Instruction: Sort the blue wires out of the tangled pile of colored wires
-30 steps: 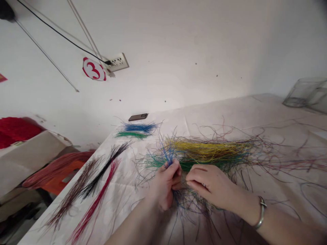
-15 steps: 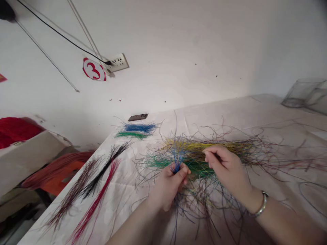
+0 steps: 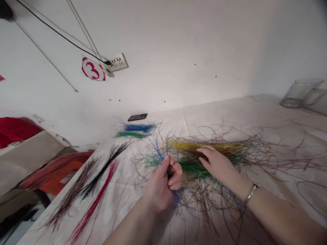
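My left hand [image 3: 163, 182] is closed around a bunch of thin blue wires [image 3: 159, 149], whose ends fan out above the fist and hang below it. To its right, my right hand [image 3: 217, 163] reaches over a loose heap of wires, with thumb and fingers apart and nothing visible between them. That heap has yellow wires [image 3: 189, 145] along the back and green wires [image 3: 190, 166] nearer me. Tangled dark strands [image 3: 204, 200] spread out in front of it. Whether the right fingertips touch the heap I cannot tell.
On the white-covered table lie sorted bundles: blue [image 3: 140, 128], green [image 3: 130, 135], black [image 3: 104, 170], red [image 3: 97, 200] and dark brown [image 3: 74, 194]. A phone [image 3: 138, 117] rests near the wall. A glass mug [image 3: 301, 93] stands far right. An orange stool [image 3: 55, 182] bears reddish strands at left.
My left hand has shifted slightly left with the blue wires, and its fingers now curl more toward me. My right hand has moved a little left and its pinched fingers have parted.
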Demonstrator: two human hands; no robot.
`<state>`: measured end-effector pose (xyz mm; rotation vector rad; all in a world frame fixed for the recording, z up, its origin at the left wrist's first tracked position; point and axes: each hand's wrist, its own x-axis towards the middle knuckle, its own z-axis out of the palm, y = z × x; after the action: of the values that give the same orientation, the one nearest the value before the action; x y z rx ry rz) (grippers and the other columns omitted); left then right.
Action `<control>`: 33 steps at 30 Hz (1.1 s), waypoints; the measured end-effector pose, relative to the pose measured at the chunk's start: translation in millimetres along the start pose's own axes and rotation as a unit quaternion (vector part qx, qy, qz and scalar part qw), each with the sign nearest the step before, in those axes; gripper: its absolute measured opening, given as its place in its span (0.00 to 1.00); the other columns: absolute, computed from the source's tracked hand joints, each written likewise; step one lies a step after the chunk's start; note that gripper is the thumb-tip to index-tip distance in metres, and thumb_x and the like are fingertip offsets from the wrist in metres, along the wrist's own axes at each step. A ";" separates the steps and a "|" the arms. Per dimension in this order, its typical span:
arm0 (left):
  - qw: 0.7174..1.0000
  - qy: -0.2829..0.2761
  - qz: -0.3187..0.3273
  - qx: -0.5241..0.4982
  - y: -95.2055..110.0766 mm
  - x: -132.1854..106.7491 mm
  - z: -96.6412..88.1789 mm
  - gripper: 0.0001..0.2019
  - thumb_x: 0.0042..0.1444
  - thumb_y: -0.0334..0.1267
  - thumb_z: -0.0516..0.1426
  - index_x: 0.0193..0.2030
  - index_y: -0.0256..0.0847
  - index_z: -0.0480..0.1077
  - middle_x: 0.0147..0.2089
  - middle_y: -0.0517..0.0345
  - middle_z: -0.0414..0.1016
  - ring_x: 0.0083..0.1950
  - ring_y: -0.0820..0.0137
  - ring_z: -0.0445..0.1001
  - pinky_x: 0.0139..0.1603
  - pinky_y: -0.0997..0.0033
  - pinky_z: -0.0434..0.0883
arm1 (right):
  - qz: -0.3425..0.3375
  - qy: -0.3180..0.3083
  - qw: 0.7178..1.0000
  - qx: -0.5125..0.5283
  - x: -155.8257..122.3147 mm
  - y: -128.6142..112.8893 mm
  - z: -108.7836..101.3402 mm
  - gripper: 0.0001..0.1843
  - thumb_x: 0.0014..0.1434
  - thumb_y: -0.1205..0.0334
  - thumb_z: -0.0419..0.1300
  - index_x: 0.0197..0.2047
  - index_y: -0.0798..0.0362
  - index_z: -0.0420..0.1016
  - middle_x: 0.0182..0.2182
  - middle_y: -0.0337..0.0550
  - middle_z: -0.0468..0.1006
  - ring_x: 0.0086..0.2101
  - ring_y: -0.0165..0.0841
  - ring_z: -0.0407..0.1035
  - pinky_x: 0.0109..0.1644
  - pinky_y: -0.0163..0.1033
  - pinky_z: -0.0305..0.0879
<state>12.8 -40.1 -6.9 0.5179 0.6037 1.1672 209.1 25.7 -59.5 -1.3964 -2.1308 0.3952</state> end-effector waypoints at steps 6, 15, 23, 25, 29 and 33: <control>0.997 -0.060 -0.006 -0.051 4.3 -3.9 3.8 0.11 0.59 0.42 0.55 0.30 0.41 0.59 0.23 0.65 0.62 0.16 0.83 0.41 0.16 0.82 0.44 | 0.013 -0.025 0.998 -0.048 -0.5 3.4 -1.7 0.08 0.56 0.68 0.54 0.38 0.53 0.73 0.39 0.45 0.71 0.37 0.34 0.70 0.44 0.39 0.65; 0.998 -0.062 0.017 0.002 5.8 -7.6 6.5 0.11 0.56 0.44 0.58 0.29 0.40 0.64 0.26 0.60 0.63 0.21 0.80 0.53 0.20 0.81 0.50 | 0.011 0.042 0.999 -0.003 -1.1 -5.2 -9.5 0.06 0.58 0.67 0.53 0.31 0.51 0.69 0.32 0.42 0.71 0.31 0.32 0.67 0.36 0.37 0.62; 0.996 0.011 0.059 0.072 -3.6 1.4 8.3 0.13 0.58 0.44 0.56 0.27 0.38 0.64 0.35 0.56 0.69 0.34 0.72 0.68 0.40 0.69 0.66 | -0.021 0.124 0.989 0.082 -8.5 -24.9 -22.4 0.06 0.60 0.64 0.53 0.31 0.50 0.68 0.29 0.40 0.71 0.30 0.33 0.65 0.35 0.37 0.61; 0.996 0.012 0.055 0.067 -4.2 1.9 7.7 0.12 0.60 0.42 0.53 0.28 0.38 0.64 0.30 0.59 0.66 0.27 0.74 0.64 0.34 0.69 0.66 | -0.032 0.125 0.988 0.086 -10.6 -28.7 -23.8 0.06 0.60 0.64 0.53 0.32 0.50 0.69 0.30 0.41 0.72 0.31 0.33 0.66 0.36 0.38 0.62; 0.998 0.017 0.037 0.046 -3.0 2.7 4.6 0.11 0.62 0.40 0.50 0.30 0.38 0.63 0.23 0.66 0.56 0.18 0.81 0.48 0.21 0.78 0.55 | -0.033 0.134 0.987 0.087 -10.2 -26.9 -22.1 0.06 0.60 0.65 0.52 0.34 0.50 0.69 0.32 0.42 0.73 0.33 0.34 0.67 0.39 0.39 0.64; 0.999 0.037 0.022 0.027 -1.4 4.3 0.7 0.11 0.62 0.41 0.51 0.30 0.38 0.62 0.21 0.68 0.48 0.18 0.82 0.42 0.18 0.80 0.45 | 0.022 0.183 0.975 0.127 -4.9 -15.8 -16.1 0.10 0.59 0.65 0.52 0.45 0.52 0.68 0.41 0.47 0.73 0.37 0.35 0.70 0.38 0.39 0.67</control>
<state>15.3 -36.5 -8.1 0.5376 0.6918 1.2196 208.4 13.8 -39.8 -1.2592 -1.6910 0.3790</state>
